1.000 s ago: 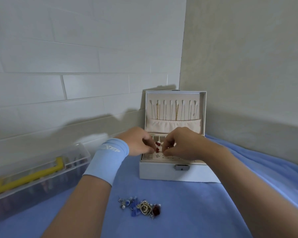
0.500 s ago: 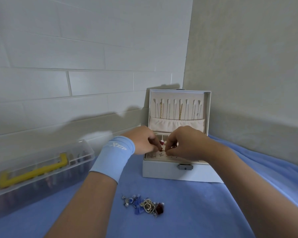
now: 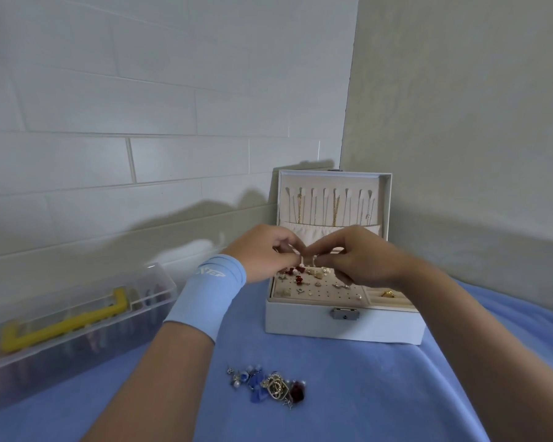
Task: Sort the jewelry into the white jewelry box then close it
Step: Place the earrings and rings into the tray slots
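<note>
Several loose jewelry pieces (image 3: 267,386) are heaped at lower centre. Farther back, mid-frame, a small pale piece (image 3: 310,260) is pinched by left hand (image 3: 262,253) and right hand (image 3: 356,258) over the open white jewelry box (image 3: 342,322).

We look from one head-worn camera, forward and down, close over the white jewelry box (image 3: 342,323) by the wall corner (image 3: 348,122).

The small pale piece (image 3: 312,258) pinched between the left hand (image 3: 262,253) and the right hand (image 3: 356,258) is too small to be identified. The rear compartments of the white jewelry box (image 3: 342,325) are hidden behind both hands. Left of the left hand, the clear case (image 3: 77,317) is blurred and cut off.
</note>
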A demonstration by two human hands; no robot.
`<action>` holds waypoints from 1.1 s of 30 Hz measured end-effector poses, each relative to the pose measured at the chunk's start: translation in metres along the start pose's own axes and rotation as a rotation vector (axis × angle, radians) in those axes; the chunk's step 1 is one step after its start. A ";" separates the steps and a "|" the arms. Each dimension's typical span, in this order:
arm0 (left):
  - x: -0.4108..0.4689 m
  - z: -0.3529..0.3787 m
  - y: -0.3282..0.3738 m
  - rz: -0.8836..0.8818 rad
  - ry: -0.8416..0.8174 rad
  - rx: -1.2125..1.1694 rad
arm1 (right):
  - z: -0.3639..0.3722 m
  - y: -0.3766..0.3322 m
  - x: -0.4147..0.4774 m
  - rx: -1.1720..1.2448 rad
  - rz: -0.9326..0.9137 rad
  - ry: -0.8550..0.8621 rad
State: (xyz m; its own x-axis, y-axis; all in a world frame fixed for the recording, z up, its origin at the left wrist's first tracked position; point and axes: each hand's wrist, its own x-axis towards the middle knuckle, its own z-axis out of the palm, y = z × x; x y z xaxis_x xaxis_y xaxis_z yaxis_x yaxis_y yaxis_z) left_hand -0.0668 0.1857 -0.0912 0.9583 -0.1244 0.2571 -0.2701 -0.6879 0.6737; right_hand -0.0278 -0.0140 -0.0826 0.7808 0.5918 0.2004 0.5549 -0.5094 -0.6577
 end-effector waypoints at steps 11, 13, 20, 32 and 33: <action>-0.001 0.011 0.007 -0.019 0.070 -0.383 | -0.004 0.008 -0.001 0.495 0.009 0.069; -0.001 0.012 0.007 -0.032 0.062 -0.403 | -0.004 0.008 -0.001 0.521 0.000 0.088; 0.000 0.010 0.013 -0.053 0.078 -0.485 | -0.004 0.002 -0.001 0.454 -0.088 0.221; 0.000 0.009 0.026 -0.052 0.249 -0.473 | -0.004 -0.005 -0.001 0.161 -0.158 0.412; 0.000 0.008 0.027 -0.044 0.264 -0.476 | -0.004 -0.005 -0.001 0.151 -0.161 0.424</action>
State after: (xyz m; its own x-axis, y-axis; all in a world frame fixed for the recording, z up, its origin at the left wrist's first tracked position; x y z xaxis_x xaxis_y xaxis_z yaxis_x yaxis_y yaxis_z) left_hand -0.0734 0.1615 -0.0786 0.9302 0.1233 0.3457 -0.3013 -0.2814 0.9111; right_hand -0.0297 -0.0147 -0.0763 0.7540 0.3326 0.5665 0.6551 -0.3173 -0.6857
